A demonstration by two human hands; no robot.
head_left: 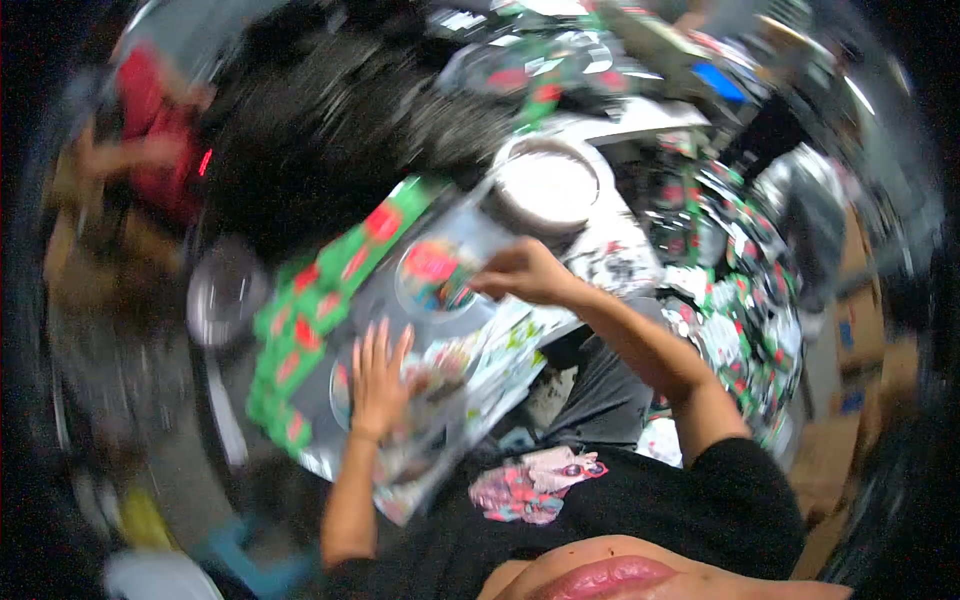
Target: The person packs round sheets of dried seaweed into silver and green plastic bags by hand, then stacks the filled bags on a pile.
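Note:
My left hand (378, 385) lies flat with its fingers spread on a printed plastic sheet or bag (375, 290), greyish with a green and red border. On that plastic is a round, colourful picture (436, 275). Just right of the round picture, my right hand (525, 272) is closed in a pinch above the plastic; blur hides what it holds, if anything. Under and beside my left hand lie more printed, shiny sheets (500, 350), too smeared to tell apart.
Beyond my right hand stands a round white tub (550, 185). A heap of printed green, red and black plastic (725, 300) lies to the right, near cardboard boxes (830, 465). A large dark hair-like mass (340, 120) fills the far left. A person in red (155, 130) is further left.

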